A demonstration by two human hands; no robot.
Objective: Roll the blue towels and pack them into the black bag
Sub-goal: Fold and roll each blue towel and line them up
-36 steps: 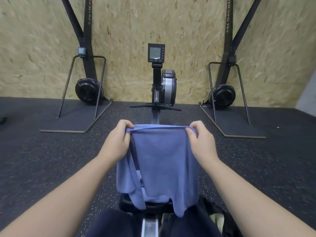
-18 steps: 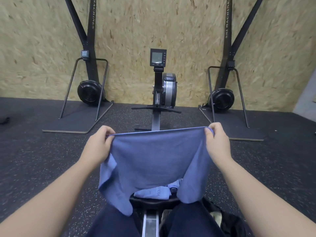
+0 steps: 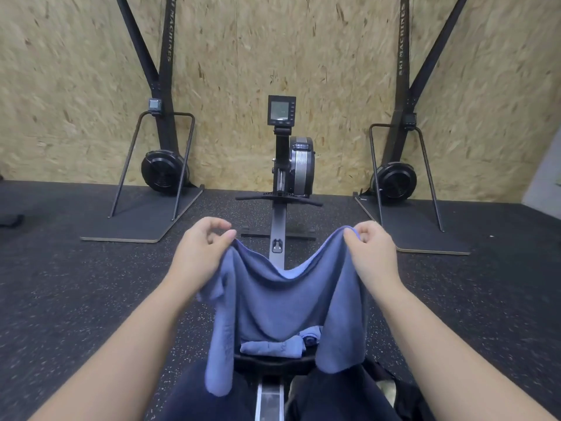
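Above the rowing machine seat [image 3: 273, 360], both hands hold a blue towel [image 3: 285, 302] up by its top corners.
From the head view, the left hand [image 3: 202, 250] and right hand [image 3: 372, 249] each pinch a corner, the edge sagging between them; a second blue towel [image 3: 273, 347] lies crumpled on the seat, and the black bag [image 3: 403, 393] sits low right.

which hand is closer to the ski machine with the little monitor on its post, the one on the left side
Left. The left hand pinches the blue towel just right of that ski machine; the right hand is across the rower.
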